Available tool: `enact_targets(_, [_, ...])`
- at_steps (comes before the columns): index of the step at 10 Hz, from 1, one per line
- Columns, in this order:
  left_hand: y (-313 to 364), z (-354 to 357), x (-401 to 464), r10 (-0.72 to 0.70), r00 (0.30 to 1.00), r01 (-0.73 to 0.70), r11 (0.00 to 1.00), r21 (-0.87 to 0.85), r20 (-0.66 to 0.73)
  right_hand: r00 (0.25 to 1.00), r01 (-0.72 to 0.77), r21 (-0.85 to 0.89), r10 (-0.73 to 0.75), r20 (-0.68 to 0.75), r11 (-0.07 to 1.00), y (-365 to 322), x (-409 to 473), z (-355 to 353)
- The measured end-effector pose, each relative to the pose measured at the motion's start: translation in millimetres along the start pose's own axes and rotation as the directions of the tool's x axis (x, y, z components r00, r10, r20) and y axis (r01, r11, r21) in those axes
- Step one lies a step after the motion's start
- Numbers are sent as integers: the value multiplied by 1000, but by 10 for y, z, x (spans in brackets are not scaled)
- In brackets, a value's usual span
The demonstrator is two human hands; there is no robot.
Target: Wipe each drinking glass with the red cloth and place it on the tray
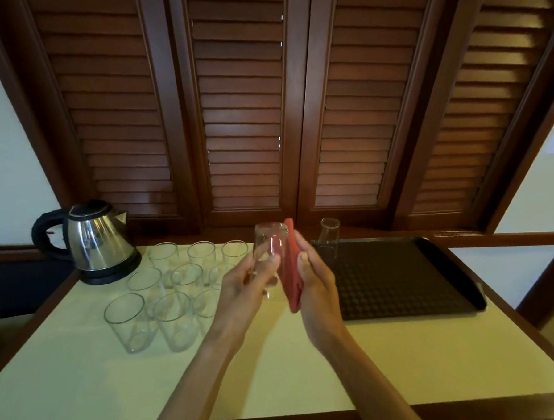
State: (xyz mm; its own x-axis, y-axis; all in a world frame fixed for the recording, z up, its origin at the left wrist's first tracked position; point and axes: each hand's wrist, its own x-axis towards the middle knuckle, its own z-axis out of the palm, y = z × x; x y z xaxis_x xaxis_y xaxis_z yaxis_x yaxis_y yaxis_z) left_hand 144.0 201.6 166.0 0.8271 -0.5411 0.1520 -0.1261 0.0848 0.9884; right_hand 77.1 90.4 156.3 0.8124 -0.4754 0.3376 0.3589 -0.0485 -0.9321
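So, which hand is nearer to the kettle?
Left. The left hand, holding a glass, is closer to the kettle; the right hand, with the red cloth, is farther away.

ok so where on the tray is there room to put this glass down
Almost all of the tray is bare: only one upturned glass stands at its far left corner. Crowded is the counter left of the hands, where the unwiped glasses cluster beside the kettle.
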Motion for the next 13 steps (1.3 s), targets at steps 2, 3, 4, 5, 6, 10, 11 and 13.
enact_targets(2, [118,-27,95,-8,984,-9,996,-94,-179,998,-61,20,62,-33,998,-26,-202,25])
enact_targets(3, [161,-52,186,-95,957,29,971,-238,-273,935,-104,227,173,-309,968,45,-316,126])
enact_targets(4, [140,58,152,-206,950,115,930,-350,-235,859,-10,129,75,-507,992,87,-374,267])
enact_targets(5, [159,153,101,-286,952,216,882,-419,-113,914,189,-353,-295,-278,916,251,-476,417])
enact_targets(6, [168,75,129,-276,959,232,886,-401,-55,894,419,-587,-429,132,692,397,-432,150])
enact_targets(10, [-58,-67,200,-112,994,106,931,-350,6,948,-317,521,244,205,793,-64,-347,-64])
enact_targets(11, [-79,-59,214,-124,992,126,901,-415,31,981,-182,425,132,144,887,-92,-378,-1])
enact_targets(13, [-23,-79,269,-137,984,176,851,-495,114,784,579,-814,-309,539,48,275,-177,-211])
